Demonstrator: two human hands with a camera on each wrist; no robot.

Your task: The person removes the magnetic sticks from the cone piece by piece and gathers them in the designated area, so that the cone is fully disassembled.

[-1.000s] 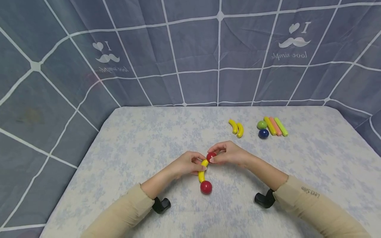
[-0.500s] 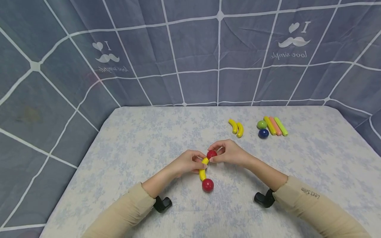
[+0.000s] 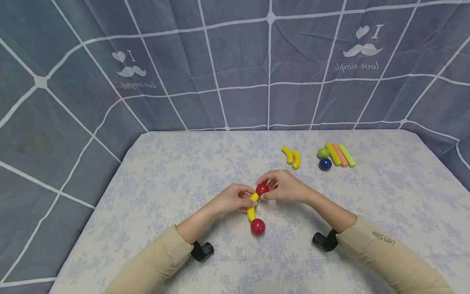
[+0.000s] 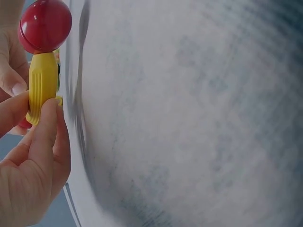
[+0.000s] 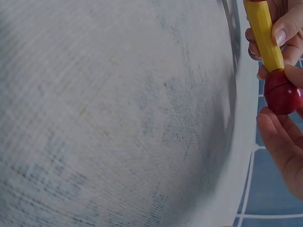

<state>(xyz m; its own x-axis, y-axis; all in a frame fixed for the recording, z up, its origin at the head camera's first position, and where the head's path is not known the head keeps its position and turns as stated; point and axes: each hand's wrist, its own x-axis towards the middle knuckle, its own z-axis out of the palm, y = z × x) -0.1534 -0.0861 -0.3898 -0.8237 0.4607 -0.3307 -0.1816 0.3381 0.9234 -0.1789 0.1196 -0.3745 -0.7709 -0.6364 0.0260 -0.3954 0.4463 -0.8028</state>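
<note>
A curved yellow ridged rod (image 3: 251,214) has a red ball (image 3: 258,227) on its near end and another red ball (image 3: 262,189) at its far end. With thumb and fingers, my left hand (image 3: 232,199) pinches the rod near its middle. My right hand (image 3: 285,186) grips the far ball between thumb and fingertips. In the left wrist view, the near ball (image 4: 45,24) touches the rod's end (image 4: 42,80). The right wrist view has the far ball (image 5: 281,92) against the other end of the yellow rod (image 5: 264,37), with no gap visible.
Two short curved yellow rods (image 3: 295,160) lie farther back on the patterned cloth. To their right are a green ball (image 3: 323,153), a dark blue ball (image 3: 324,164), and straight yellow, orange and lime rods (image 3: 346,156). A grey-blue curtain (image 3: 242,73) hangs behind the table.
Both hands, with the rod and its two red balls, have shifted slightly away from the body. The near ball has swung a little to the right. The grips look the same.
</note>
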